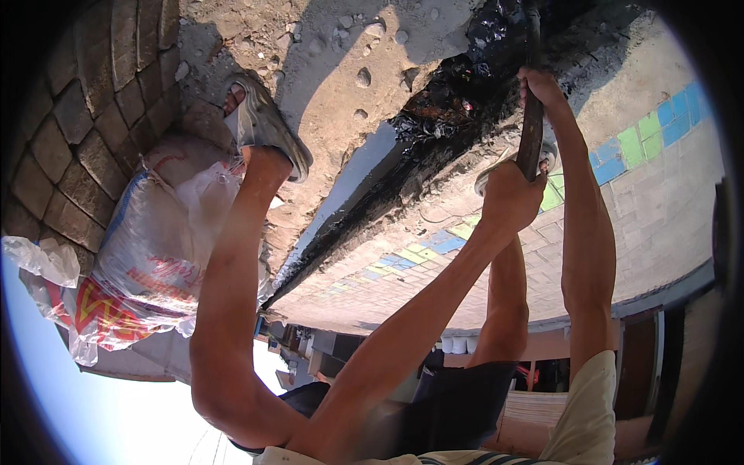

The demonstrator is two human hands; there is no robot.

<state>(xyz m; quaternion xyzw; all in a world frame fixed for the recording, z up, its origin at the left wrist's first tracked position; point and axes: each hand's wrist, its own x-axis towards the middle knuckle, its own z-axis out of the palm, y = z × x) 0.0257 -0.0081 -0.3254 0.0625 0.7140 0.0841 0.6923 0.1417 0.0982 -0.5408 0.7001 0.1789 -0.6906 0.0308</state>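
Observation:
Both of my hands grip a long, dark, slightly curved handle [532,128]. My left hand [513,198] is wrapped round its near end. Farther up, my right hand [540,87] is closed round the same handle. The handle runs to the top edge over a narrow drain channel, and whatever is at its far end cannot be made out. Wet black sludge with litter [442,108] lies in the channel below and left of the handle. Grey, still water [353,174] shows nearer in the channel.
My sandalled feet straddle the channel; the left sandal [267,128] stands on rubble-strewn dirt. Filled white sacks [159,240] lean by a paver-block surface [85,155] at left. Brick paving [651,201] with blue and green bands runs along the right.

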